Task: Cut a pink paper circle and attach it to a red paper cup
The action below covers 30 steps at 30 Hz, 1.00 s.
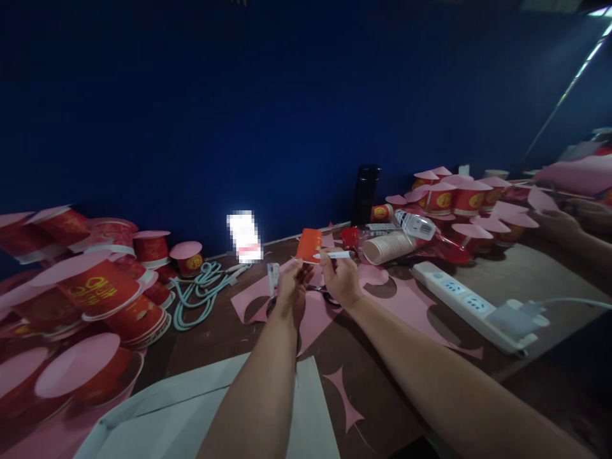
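My left hand pinches the lower edge of an orange-red piece of paper, holding it up above the table. In my right hand is a slim white pen, its tip end pointing left at the paper's lower right. Whether the tip touches the paper I cannot tell. Below and between my hands lie scissors, partly hidden, on pink paper sheets with round cut-outs. A small white tube or bottle sits just left of my left hand.
Red paper cups topped with pink discs crowd the left; more cups stand at right. Nearby are a coiled cable, black flask, bagged cups, power strip and white board. Another person's hand is at right.
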{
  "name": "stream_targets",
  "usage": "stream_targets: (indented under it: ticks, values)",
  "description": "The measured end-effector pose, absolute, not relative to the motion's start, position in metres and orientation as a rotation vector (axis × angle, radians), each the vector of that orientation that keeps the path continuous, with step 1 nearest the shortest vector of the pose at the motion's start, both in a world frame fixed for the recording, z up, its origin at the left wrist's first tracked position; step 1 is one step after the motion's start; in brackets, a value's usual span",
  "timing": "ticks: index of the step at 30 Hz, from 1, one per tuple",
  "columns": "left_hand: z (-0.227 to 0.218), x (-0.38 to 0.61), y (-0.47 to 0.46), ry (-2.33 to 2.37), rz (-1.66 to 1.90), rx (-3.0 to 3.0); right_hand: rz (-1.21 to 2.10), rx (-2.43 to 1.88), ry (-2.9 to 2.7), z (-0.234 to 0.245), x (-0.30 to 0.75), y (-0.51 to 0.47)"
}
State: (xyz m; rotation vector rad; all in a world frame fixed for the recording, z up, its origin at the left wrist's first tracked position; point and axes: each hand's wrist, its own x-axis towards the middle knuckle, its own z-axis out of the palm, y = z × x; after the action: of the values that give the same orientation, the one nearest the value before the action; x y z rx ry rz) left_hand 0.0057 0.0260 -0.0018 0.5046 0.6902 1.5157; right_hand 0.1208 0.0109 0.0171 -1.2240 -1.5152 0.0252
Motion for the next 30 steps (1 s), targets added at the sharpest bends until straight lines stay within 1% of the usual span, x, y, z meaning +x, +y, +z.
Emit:
stream_targets:
  ticks: [15,30]
  values:
    - [-0.0030,0.0057,0.0267,0.682,1.535,0.486,0.043,-1.293,-1.529,0.0169,0.1210,0.0109]
    - [-0.0018,0.0049,0.0270,0.701,1.543,0.438,0.061,-1.230,-1.563,0.0154,0.1205,0.0120]
